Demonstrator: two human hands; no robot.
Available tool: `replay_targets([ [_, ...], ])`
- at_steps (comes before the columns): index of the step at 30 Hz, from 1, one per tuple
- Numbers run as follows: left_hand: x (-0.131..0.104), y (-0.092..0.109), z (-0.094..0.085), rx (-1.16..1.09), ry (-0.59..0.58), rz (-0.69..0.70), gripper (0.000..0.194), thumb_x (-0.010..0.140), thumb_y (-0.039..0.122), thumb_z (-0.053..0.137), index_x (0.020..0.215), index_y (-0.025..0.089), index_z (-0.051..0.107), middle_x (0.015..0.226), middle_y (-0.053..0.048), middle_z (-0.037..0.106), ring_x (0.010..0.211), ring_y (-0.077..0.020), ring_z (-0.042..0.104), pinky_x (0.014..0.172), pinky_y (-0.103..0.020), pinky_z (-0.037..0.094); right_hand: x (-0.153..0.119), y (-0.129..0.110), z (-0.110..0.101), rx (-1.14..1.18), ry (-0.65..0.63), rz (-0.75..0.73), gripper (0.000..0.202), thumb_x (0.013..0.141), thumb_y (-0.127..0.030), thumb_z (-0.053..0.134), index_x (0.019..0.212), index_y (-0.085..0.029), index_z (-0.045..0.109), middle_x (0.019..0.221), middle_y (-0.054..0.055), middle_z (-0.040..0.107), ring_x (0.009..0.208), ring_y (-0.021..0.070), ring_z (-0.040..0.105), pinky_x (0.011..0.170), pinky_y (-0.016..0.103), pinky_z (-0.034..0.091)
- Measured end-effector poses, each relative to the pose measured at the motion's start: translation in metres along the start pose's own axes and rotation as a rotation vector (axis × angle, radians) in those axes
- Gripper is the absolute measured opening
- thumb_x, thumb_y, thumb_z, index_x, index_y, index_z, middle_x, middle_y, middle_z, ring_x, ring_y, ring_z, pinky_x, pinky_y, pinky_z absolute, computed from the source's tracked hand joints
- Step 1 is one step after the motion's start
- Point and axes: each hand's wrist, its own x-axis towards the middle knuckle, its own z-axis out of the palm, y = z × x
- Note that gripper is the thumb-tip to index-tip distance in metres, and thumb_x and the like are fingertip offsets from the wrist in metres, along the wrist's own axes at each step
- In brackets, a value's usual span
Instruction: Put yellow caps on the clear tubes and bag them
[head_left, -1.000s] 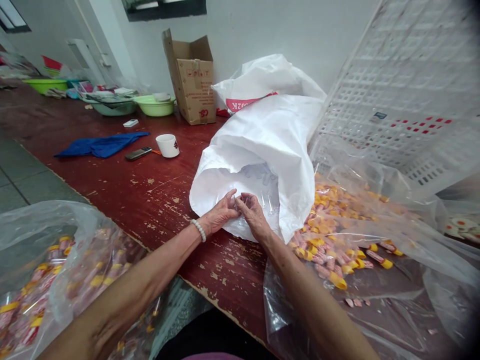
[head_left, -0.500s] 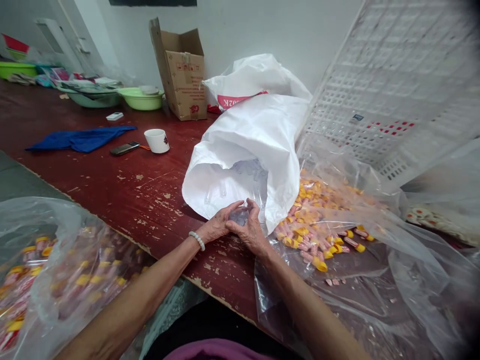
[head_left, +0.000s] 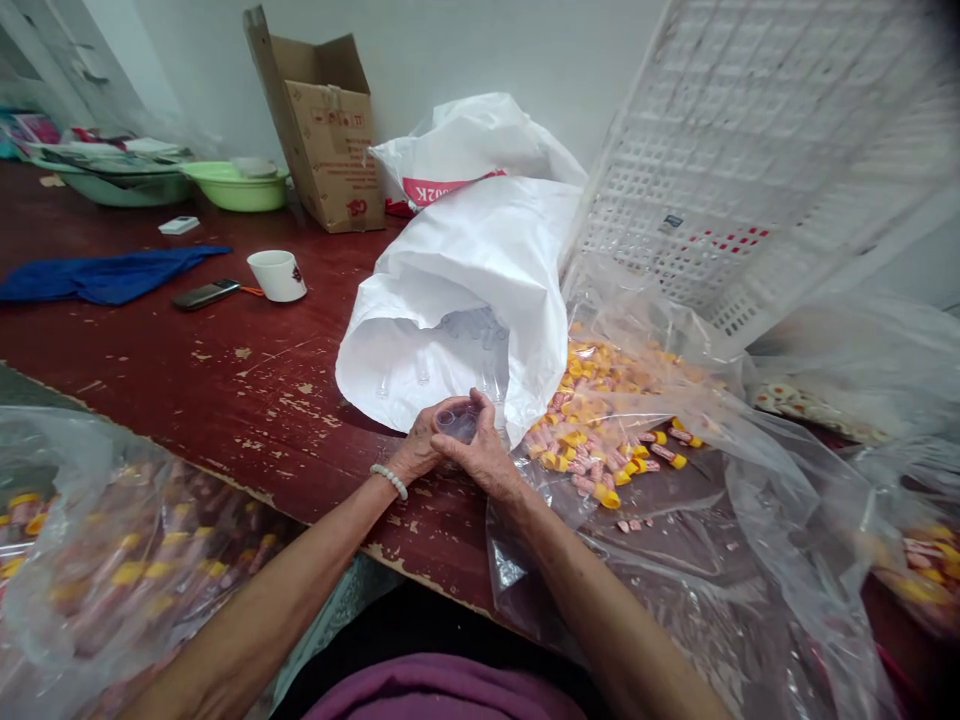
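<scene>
My left hand, with a beaded bracelet at the wrist, and my right hand are cupped together around a bunch of clear plastic tubes. Round open tube ends show between the fingers; the rest is hidden by my hands. Just beyond my fingertips lies the mouth of a white sack, on its side, with more clear tubes inside. To the right, a pile of small pink-wrapped pieces with yellow caps lies on clear plastic sheeting.
A white perforated crate leans behind the pile. On the red table are a white cup, a phone, blue cloth, a cardboard box and green basins. A clear bag of capped tubes is at lower left.
The view has turned to the right, so the table things appear further left. My hands still cup the clear tubes, now slightly nearer to me, with their round ends more visible.
</scene>
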Motion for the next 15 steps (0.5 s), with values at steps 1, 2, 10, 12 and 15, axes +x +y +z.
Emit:
replay_targets([
  [1,0.000,0.000,0.000,-0.023,0.018,-0.004,0.044,0.072,0.028,0.065,0.113,0.014,0.059,0.111,-0.011,0.066,0.099,-0.0216,0.063,0.091,-0.034,0.049,-0.001,0.000,0.001,0.011,-0.025,-0.003,0.100,0.064,-0.052,0.070,0.140,-0.016,0.015,0.138,0.015,0.038,0.126,0.0220,0.042,0.108,0.037,0.032],
  [2,0.000,0.000,0.001,-0.042,0.041,-0.021,0.043,0.069,0.027,0.068,0.109,0.013,0.061,0.106,-0.010,0.068,0.096,-0.0212,0.064,0.089,-0.034,0.050,-0.003,0.000,0.001,0.011,-0.039,-0.004,0.101,0.065,-0.052,0.070,0.141,-0.016,0.014,0.138,0.014,0.039,0.127,0.0224,0.042,0.108,0.038,0.032],
  [10,-0.006,0.019,0.002,-0.262,0.268,-0.196,0.039,0.054,0.017,0.077,0.090,0.013,0.063,0.077,-0.003,0.069,0.070,-0.0145,0.064,0.066,-0.025,0.051,-0.062,-0.024,-0.057,-0.226,0.164,-0.220,0.055,0.082,-0.040,0.058,0.132,-0.023,0.041,0.132,0.011,0.049,0.118,0.0232,0.049,0.095,0.041,0.043],
  [12,-0.011,0.025,0.001,-0.301,0.293,-0.180,0.037,0.053,0.014,0.078,0.087,0.013,0.063,0.073,-0.002,0.068,0.067,-0.0130,0.063,0.062,-0.023,0.050,-0.083,-0.016,-0.096,-0.315,0.363,-0.228,0.025,0.087,-0.033,0.050,0.108,-0.022,0.058,0.107,0.007,0.062,0.095,0.0182,0.059,0.079,0.034,0.049],
  [15,-0.022,0.037,0.007,-0.326,0.304,-0.154,0.034,0.055,0.013,0.076,0.085,0.014,0.062,0.073,-0.002,0.067,0.067,-0.0124,0.062,0.061,-0.022,0.049,-0.107,0.009,-0.147,-0.539,0.561,-0.091,0.015,0.083,-0.030,0.053,0.087,-0.018,0.060,0.086,0.005,0.063,0.076,0.0163,0.059,0.070,0.031,0.048],
])
